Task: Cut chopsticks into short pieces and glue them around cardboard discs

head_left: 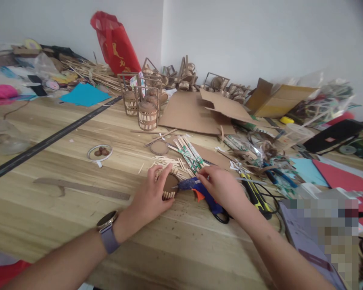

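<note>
Head view has the left hand (pixel 149 192) curled around a round cardboard piece (pixel 170 183) on the wooden tabletop (pixel 115 229), gripping its stick-lined edge. Just right of that piece lies a blue glue gun (pixel 189 184), nozzle towards it; loose sticks (pixel 163 161) scatter behind it. Farther right of it, the right hand (pixel 220 182) bunches its fingers by the gun, holding what I cannot tell.

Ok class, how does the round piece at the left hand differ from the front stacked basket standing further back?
The round piece is low, while the stacked basket rises taller in tiers. The round piece shows one row of pale sticks; the stacked basket shows at least two. The left hand grips the round piece, whereas no hand touches the stacked basket. Both are brown and round.
</note>
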{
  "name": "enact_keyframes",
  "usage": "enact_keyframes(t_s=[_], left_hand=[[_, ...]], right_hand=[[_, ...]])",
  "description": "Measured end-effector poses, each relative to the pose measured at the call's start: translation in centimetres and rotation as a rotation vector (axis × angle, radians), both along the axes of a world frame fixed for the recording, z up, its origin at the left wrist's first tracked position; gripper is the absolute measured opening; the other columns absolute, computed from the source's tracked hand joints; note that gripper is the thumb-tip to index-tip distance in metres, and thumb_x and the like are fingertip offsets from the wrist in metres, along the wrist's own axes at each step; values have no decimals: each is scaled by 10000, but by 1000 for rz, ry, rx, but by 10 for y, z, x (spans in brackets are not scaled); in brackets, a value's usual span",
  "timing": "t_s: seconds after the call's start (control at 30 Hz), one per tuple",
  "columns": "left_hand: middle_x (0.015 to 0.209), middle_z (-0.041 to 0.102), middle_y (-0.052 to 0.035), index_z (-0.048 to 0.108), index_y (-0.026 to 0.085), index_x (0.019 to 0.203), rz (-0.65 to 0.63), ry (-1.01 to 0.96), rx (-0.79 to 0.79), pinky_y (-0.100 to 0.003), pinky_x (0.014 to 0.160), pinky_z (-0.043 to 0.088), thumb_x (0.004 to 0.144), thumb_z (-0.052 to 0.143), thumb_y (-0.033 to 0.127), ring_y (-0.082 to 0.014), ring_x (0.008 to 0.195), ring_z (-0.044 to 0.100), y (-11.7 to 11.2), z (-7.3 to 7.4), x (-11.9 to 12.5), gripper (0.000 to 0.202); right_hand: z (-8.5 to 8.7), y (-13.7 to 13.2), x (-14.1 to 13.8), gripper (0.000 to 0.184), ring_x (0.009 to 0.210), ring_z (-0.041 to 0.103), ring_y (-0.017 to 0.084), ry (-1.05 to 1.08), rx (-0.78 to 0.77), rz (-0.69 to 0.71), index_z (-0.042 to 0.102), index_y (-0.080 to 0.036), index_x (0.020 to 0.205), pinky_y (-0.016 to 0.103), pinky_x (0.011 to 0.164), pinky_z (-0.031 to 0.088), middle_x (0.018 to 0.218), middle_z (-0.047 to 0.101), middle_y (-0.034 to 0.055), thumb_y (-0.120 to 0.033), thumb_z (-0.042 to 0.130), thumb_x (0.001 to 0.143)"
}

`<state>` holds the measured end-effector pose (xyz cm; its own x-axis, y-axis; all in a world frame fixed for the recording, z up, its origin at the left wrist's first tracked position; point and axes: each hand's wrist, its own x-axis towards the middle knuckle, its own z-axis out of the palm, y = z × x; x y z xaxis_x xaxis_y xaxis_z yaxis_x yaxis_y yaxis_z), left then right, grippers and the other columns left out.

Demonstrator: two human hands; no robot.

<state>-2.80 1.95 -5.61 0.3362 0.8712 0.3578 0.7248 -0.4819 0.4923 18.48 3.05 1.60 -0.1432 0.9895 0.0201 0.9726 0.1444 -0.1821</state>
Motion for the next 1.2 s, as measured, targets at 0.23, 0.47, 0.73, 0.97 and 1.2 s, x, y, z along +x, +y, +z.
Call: enact_keyframes(t_s=[0.23, 0.47, 0.73, 0.97, 1.2], left_hand=[[1320, 355, -137, 217, 274, 1456, 4, -10, -30, -500, 935, 503, 644, 753, 143, -332, 1183, 498, 2, 1, 0, 981], [1321, 353, -133, 209, 287, 1456, -11, -18, -25, -495, 934, 502, 638, 751, 135, -324, 1171, 506, 3, 0, 0, 993], [1322, 338, -130, 208, 288, 1452, -15, -19, -25, -523, 971, 474, 642, 757, 144, -328, 1183, 496, 2, 0, -1, 989], [1329, 318, -123, 165, 305, 1458, -21, -4, -22, -509, 966, 481, 666, 738, 149, -333, 1234, 454, 1, 0, -1, 990], [1324, 332, -137, 167, 295, 1465, -24, 5, -2, -480, 922, 512, 695, 724, 166, -337, 1234, 453, 1, 1, -2, 959]], right_hand=[[-15, 58, -29, 184, 884, 676, 241, 7, -42, 23, 694, -156, 1001, 283, 720, 436, 953, 749, 116, -173, 550, 888], [-30, 78, -44, 319, 866, 666, 220, 82, -48, 44, 651, -127, 1099, 270, 724, 434, 924, 744, 111, -56, 566, 801], [-8, 50, -27, 111, 699, 648, 156, 341, 0, 21, 656, -169, 916, 242, 652, 454, 764, 719, 25, -167, 564, 853], [0, -10, -21, 58, 607, 597, 125, 687, -130, 211, 622, -211, 776, 218, 571, 429, 661, 667, -29, -191, 591, 821], [-12, -15, -31, 128, 587, 555, 115, 443, -144, 267, 659, -193, 766, 201, 555, 363, 654, 657, -33, -77, 615, 799]])
